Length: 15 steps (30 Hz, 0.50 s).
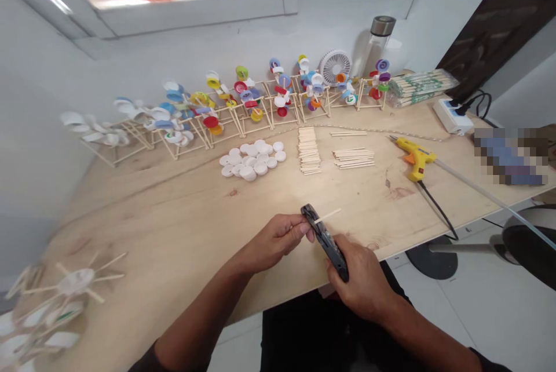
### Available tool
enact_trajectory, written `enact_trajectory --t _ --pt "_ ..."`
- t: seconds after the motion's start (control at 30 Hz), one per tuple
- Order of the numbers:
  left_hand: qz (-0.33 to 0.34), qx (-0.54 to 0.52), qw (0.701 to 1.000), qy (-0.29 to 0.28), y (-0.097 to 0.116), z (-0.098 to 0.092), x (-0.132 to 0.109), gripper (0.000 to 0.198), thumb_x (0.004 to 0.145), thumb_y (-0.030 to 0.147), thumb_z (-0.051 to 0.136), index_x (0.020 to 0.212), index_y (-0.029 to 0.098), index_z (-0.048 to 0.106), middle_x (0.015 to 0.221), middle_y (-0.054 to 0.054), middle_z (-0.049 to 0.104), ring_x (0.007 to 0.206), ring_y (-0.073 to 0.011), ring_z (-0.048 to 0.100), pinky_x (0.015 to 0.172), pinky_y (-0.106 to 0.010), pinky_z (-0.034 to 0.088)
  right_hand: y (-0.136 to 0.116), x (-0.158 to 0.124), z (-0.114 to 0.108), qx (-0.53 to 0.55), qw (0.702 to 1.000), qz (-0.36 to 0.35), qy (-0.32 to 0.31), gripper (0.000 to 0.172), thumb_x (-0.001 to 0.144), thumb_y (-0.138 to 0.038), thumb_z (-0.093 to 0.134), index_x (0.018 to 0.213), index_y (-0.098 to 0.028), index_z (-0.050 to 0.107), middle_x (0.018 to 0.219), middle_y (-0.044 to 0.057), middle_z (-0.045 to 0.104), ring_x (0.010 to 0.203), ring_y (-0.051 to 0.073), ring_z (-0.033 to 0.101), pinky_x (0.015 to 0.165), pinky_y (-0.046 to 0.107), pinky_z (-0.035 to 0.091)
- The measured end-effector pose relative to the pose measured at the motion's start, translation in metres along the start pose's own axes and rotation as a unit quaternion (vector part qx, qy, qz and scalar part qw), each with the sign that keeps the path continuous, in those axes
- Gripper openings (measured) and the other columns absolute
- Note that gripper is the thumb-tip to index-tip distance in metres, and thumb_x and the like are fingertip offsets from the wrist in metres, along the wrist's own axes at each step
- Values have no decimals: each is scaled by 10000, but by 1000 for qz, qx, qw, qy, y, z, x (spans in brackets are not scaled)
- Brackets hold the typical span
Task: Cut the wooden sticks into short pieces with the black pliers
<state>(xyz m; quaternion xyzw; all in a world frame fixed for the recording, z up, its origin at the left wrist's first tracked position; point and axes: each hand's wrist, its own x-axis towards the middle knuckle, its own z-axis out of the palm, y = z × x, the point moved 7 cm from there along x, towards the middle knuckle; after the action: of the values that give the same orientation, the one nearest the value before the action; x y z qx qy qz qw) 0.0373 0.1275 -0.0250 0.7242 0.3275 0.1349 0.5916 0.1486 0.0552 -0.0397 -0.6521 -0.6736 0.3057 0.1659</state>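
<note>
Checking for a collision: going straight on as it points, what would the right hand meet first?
The right hand would probably meet the left hand, past the tip of its black pliers; depth is unclear.

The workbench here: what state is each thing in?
Left hand, pinching black hand tool
Right hand, gripping that tool
Wooden stick, poking from its tip
Yellow glue gun, lying on its side
White bottle caps, heaped
Craft sticks, stacked
Desk fan, upright
Glass bottle, upright, lidded
Power strip, plugged in

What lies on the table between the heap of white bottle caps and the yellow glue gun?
The head view shows a stack of wooden sticks and a looser pile of sticks there.
</note>
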Motion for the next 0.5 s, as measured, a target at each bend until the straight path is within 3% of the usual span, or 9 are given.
enact_trajectory --t 0.2,0.37,0.5 --pt "61 163 981 91 15 2 -6 282 892 275 293 793 157 529 661 4 534 597 -97 501 576 -203 395 2 0 2 -7 1000 -3 7 103 729 -179 457 830 -186 472 700 13 579 646 166 531 580 247 322" --pt "119 337 911 208 21 7 -15 199 867 216 333 747 160 481 563 15 493 490 -100 473 480 -196 334 2 -1 1 -14 1000 -3 13 67 729 -182 462 794 -191 453 696 9 571 640 160 524 573 241 317" --pt "151 380 886 221 19 12 -14 186 864 205 331 732 167 456 537 25 479 445 -93 452 451 -189 320 1 -2 1 -11 1000 -2 17 55 744 -201 463 797 -192 450 699 7 568 642 158 525 570 240 318"
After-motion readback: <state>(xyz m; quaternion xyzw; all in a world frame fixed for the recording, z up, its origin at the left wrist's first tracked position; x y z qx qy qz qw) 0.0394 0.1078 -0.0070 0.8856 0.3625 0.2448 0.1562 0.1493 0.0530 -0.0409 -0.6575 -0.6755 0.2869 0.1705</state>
